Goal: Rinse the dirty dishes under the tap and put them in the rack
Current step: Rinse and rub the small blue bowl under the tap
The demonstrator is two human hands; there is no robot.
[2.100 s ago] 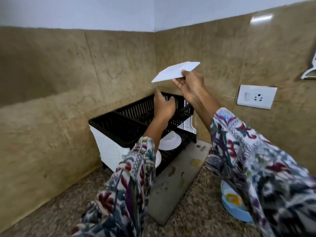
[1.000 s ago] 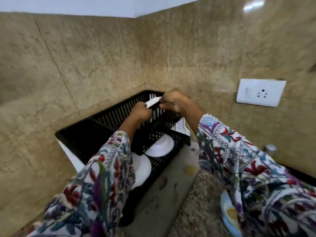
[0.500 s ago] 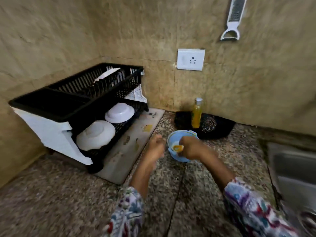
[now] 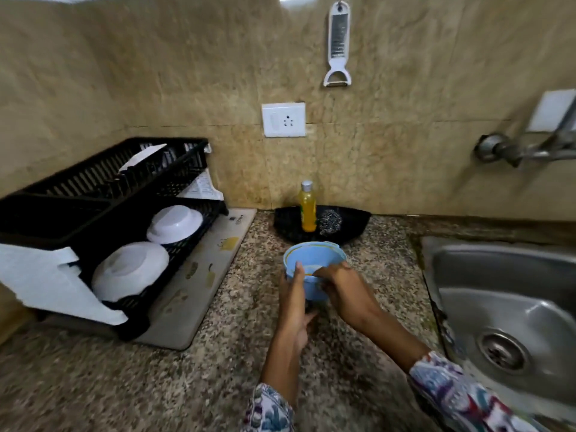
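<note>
- Head view: left hand (image 4: 294, 302) cups the blue bowl (image 4: 313, 269) at its left wall, thumb on the rim.
- Right hand (image 4: 344, 291) grips the bowl's near rim, fingers curled inside.
- Rack (image 4: 103, 194) with 2 white bowls (image 4: 131, 269) sits far left of both hands; sink (image 4: 505, 304) lies right.

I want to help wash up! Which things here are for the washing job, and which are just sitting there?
For the job: blue bowl, held by left hand and right hand; tap; sink; black rack with white bowls and plate.

Just sitting: grater, wall socket, yellow bottle, scrubber.
</note>
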